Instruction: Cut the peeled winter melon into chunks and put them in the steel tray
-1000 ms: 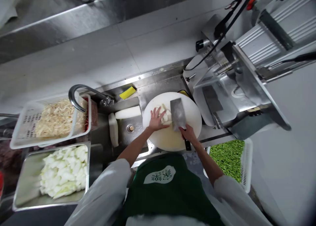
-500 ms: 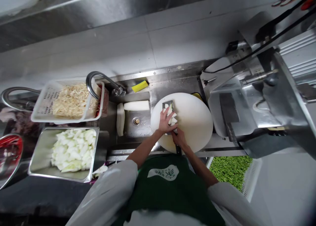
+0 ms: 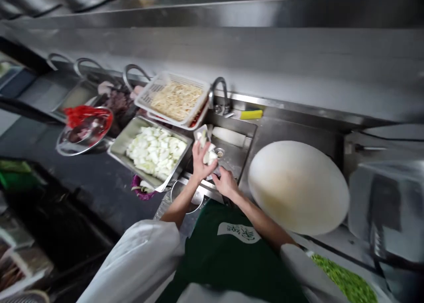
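My right hand (image 3: 225, 182) is closed round the handle of a cleaver (image 3: 200, 130), whose broad blade shows partly beyond my fingers. Cut white vegetable chunks (image 3: 211, 155) lie on the blade. Over them my left hand (image 3: 199, 162) rests with curved fingers, holding them against the steel. Both hands are above the left part of the sink (image 3: 236, 161), just right of a steel pan (image 3: 115, 149) full of similar chunks (image 3: 157, 149). A long peeled white vegetable (image 3: 229, 136) lies in the sink.
A round white cutting board (image 3: 298, 186) is at the right. Behind the pan stands a white basket of bean sprouts (image 3: 177, 100), near a curved tap (image 3: 218, 89). A yellow block (image 3: 251, 114) sits on the sink's back ledge. A bowl with red plastic (image 3: 84, 128) is at left.
Both hands have carried the cleaver and the chunks left, from the cutting board to above the sink beside the pan. The camera view has turned left.
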Demonstrator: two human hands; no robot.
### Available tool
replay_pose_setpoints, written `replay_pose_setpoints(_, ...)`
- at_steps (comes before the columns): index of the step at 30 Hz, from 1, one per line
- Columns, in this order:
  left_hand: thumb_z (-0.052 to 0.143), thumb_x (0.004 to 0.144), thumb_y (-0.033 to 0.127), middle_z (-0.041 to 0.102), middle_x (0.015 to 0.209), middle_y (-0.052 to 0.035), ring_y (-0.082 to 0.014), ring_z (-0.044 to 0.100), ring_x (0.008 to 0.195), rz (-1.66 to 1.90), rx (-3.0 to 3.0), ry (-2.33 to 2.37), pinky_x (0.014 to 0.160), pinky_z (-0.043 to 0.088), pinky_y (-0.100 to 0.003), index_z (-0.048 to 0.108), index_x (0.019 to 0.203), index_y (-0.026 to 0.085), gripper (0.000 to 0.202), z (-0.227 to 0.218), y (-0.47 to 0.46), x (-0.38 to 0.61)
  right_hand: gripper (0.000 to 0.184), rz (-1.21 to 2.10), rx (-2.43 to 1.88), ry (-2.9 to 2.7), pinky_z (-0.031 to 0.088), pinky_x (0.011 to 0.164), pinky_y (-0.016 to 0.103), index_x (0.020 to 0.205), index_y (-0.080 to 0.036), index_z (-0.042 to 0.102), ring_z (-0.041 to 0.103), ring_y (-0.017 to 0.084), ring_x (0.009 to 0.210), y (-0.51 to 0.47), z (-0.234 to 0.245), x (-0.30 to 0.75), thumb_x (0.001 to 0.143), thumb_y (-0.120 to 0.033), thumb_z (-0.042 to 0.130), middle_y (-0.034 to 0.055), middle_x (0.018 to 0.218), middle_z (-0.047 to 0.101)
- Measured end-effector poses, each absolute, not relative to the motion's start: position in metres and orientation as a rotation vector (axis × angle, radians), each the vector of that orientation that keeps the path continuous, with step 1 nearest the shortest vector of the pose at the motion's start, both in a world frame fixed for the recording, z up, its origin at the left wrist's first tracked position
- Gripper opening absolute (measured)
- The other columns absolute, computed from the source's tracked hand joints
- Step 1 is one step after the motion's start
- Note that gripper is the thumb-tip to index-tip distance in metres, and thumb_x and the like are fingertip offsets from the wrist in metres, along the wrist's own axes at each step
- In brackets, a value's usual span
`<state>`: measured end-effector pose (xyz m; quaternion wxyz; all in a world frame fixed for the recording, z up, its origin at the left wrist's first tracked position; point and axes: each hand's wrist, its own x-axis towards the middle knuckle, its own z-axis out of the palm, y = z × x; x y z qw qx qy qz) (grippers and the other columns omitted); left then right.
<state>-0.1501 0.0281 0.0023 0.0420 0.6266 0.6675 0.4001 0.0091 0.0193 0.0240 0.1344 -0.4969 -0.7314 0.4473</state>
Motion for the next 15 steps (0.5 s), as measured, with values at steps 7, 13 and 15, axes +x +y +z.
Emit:
replay_pose_setpoints(7, 0.054, 0.097, 0.058, 0.040, 0.157, -0.0196, -0.0314, 0.035, 0.150, 1.570, 0.836, 2.612, 0.125, 0.029, -0.045, 0.058, 0.138, 0.013, 0.061, -0.004, -0.011, -0.359, 0.022, 1.158, -1.113, -2.607, 0.048, 0.081, 0.027, 0.110, -0.014, 0.068, 0.070, 0.026, 0.104, 0.036, 0.065, -0.186, 0.096, -0.024, 0.053, 0.0156, 0.109, 0.075)
replay_pose_setpoints(13, 0.023, 0.103, 0.066, 0.017, 0.172, -0.0080, -0.0252, 0.010, 0.160, 1.407, 1.381, 2.272, 0.131, 0.006, -0.047, 0.036, 0.159, 0.023, 0.072, -0.028, -0.014, -0.393, 0.023, 1.151, -1.163, -2.659, 0.048, 0.080, 0.028, 0.108, -0.013, 0.069, 0.070, 0.026, 0.101, 0.033, 0.059, -0.234, 0.092, -0.018, 0.053, 0.0176, 0.109, 0.075)
replay_pose_setpoints(15, 0.022, 0.102, 0.068, 0.013, 0.173, -0.0051, -0.0250, 0.007, 0.161, 1.309, 1.504, 2.157, 0.131, 0.003, -0.048, 0.033, 0.161, 0.025, 0.074, -0.035, -0.008, -0.398, 0.020, 1.173, -1.129, -2.652, 0.047, 0.078, 0.027, 0.104, -0.015, 0.069, 0.070, 0.024, 0.096, 0.031, 0.059, -0.233, 0.090, -0.018, 0.054, 0.0153, 0.106, 0.075)
